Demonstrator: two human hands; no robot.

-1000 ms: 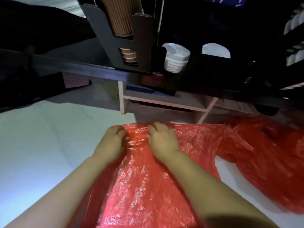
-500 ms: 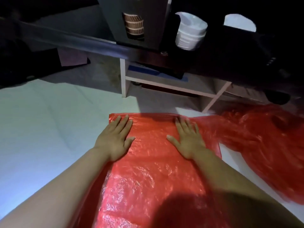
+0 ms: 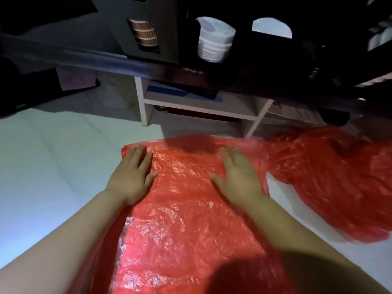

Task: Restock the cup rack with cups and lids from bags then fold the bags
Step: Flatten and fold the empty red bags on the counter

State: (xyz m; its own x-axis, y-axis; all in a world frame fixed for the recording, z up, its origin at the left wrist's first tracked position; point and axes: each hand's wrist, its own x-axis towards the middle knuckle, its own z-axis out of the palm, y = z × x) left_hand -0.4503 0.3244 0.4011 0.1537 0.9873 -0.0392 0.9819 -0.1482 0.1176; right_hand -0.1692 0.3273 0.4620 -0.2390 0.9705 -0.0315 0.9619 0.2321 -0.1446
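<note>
Two red crinkled plastic bags lie on the white surface [image 3: 53,166]. One flat red plastic bag [image 3: 186,209] is spread out at the centre and lower middle of the frame. The other, a crumpled red plastic bag [image 3: 339,177], is heaped just beside it at the right. The left hand [image 3: 131,177] and right hand [image 3: 239,177] rest palm-down on the flat bag's upper part, fingers [image 3: 135,153] straight and spread, gripping nothing. At the top, the dark cup rack [image 3: 169,28] shows one stack of brown ribbed paper cups [image 3: 145,36] and one stack of white plastic lids [image 3: 213,42].
</note>
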